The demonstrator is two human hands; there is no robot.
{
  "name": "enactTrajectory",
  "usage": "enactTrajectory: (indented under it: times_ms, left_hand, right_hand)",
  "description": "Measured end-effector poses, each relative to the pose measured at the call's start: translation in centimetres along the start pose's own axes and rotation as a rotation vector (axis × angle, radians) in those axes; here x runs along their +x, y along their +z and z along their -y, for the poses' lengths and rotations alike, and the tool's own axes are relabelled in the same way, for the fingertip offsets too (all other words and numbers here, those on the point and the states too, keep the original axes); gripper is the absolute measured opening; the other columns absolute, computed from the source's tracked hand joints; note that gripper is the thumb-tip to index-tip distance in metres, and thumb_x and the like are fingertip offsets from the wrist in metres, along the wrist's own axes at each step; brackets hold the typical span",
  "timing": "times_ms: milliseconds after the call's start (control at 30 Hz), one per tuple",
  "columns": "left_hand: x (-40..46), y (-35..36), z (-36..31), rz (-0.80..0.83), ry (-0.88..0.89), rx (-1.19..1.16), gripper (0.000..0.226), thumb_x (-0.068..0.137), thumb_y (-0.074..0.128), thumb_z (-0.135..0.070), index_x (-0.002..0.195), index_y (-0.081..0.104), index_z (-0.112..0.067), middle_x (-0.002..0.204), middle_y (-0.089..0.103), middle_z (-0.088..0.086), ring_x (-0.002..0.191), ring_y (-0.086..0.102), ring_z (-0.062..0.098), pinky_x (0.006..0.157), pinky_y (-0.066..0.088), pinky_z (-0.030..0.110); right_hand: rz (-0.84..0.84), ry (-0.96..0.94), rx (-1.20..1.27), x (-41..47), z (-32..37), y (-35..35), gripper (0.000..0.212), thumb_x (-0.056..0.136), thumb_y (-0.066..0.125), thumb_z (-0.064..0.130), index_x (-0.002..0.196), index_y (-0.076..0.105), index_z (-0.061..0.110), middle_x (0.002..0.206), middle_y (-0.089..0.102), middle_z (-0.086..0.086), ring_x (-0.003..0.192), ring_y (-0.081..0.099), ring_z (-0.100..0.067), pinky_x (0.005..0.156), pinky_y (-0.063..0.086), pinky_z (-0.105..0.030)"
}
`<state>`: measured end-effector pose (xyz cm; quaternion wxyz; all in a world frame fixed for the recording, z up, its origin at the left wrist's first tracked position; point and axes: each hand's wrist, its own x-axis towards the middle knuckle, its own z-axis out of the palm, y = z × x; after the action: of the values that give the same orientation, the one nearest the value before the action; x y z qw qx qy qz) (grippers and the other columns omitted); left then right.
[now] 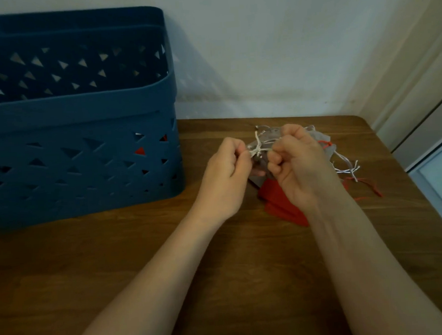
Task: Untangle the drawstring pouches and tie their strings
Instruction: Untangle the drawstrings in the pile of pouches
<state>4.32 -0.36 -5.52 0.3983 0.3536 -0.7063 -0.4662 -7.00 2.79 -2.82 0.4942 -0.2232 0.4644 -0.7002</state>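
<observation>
1. Both forearms are seen reaching in from the near edge over the wooden table (221,271), toward a small heap of pouches at its far right.
2. White drawstrings (76,160), knotted together, are pinched between the fingertips of the left hand (225,177); its other fingers are curled in.
3. More of the same strings are gripped by the right hand (297,162), whose fingers are curled tightly; exactly which strand is held cannot be told.
4. A grey pouch (405,144) is held just behind the hands, and a red pouch (276,197) lies beneath the right wrist, touching the table. Loose white and red string ends (365,181) trail to the right.
5. The step in hand is judged to be the loosening of the white knot. It is best eased apart with short, gentle pulls, one strand being followed at a time; a hard tug would likely tighten it.
6. A blue plastic basket (79,150) stands to the left, against the wall, with something red glimpsed through its cut-outs.
</observation>
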Motion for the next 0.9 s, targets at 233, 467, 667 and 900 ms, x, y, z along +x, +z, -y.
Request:
enactTrajectory:
  times_ms: [233, 467, 667, 900]
  left_hand:
    - [0.1, 0.0, -0.3, -0.012, -0.118, -0.203, 0.02, 0.098, 0.04, -0.009, 0.08, 0.046, -0.014, 0.076, 0.055, 0.0, 0.067, 0.06, 0.005, 0.079, 0.052, 0.047]
    - [-1.4, -0.8, -1.0, -0.083, -0.126, -0.166, 0.018, 0.094, 0.041, -0.023, 0.08, 0.048, -0.015, 0.089, 0.056, 0.028, 0.083, 0.061, 0.038, 0.079, 0.053, 0.054]
    - [-2.8, -5.0, -7.5, -0.139, 0.096, -0.237, 0.028, 0.09, 0.039, 0.009, 0.071, 0.041, -0.011, 0.074, 0.043, 0.01, 0.071, 0.055, 0.014, 0.063, 0.052, 0.02]
    - [-4.7, -11.8, -12.1, -0.384, 0.361, -0.095, 0.014, 0.083, 0.056, -0.008, 0.074, 0.048, -0.017, 0.073, 0.056, 0.002, 0.07, 0.06, 0.017, 0.069, 0.054, 0.03]
  right_hand:
    - [0.044, -0.104, -0.043, -0.5, -0.4, 0.6, 0.035, 0.082, 0.025, -0.017, 0.077, 0.034, 0.016, 0.041, 0.037, 0.009, 0.037, 0.036, -0.005, 0.035, 0.033, -0.017]
    - [0.04, -0.176, -0.176, -1.5, -1.1, 1.0, 0.031, 0.085, 0.029, -0.015, 0.082, 0.039, 0.014, 0.042, 0.041, 0.009, 0.039, 0.037, -0.007, 0.04, 0.033, -0.022]
    - [0.247, -0.32, -0.363, -4.9, 0.7, 5.3, 0.028, 0.098, 0.035, 0.004, 0.087, 0.056, 0.018, 0.077, 0.059, 0.0, 0.061, 0.057, -0.002, 0.053, 0.046, -0.017]
    - [0.484, -0.784, -0.624, -7.8, 2.8, 11.8, 0.023, 0.093, 0.048, 0.008, 0.113, 0.057, 0.015, 0.105, 0.061, 0.003, 0.1, 0.059, -0.009, 0.087, 0.049, -0.025]
